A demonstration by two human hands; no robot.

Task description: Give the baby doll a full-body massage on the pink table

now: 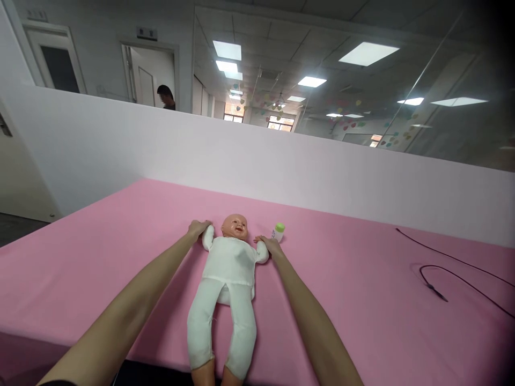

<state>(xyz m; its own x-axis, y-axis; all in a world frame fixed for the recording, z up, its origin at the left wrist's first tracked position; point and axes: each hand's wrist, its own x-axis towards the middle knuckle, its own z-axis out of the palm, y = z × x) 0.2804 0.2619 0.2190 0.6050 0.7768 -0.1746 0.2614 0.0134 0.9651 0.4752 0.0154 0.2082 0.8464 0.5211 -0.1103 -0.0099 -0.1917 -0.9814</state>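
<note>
Far left, behind the white partition, a person (166, 96) stands at a doorway. A pink cloth-covered table (88, 284) fills the lower frame. The left hand (199, 229) lies at the doll's upper right side, its fingers (203, 224) extended against the white-sleeved arm; whether they grip cannot be determined. The baby doll (230, 268) lies face-up between both hands, in a white suit, head away from the wearer, arms out. The right hand (270, 245) rests just beside the doll's other sleeve, its fingers (259, 239) spread open, touching the sleeve and holding nothing. A green-capped feeding bottle (278, 231) lies just beyond them, apart from the doll's head. Further right, a black cable (450, 273) lies looped on the cloth, well apart.
</note>
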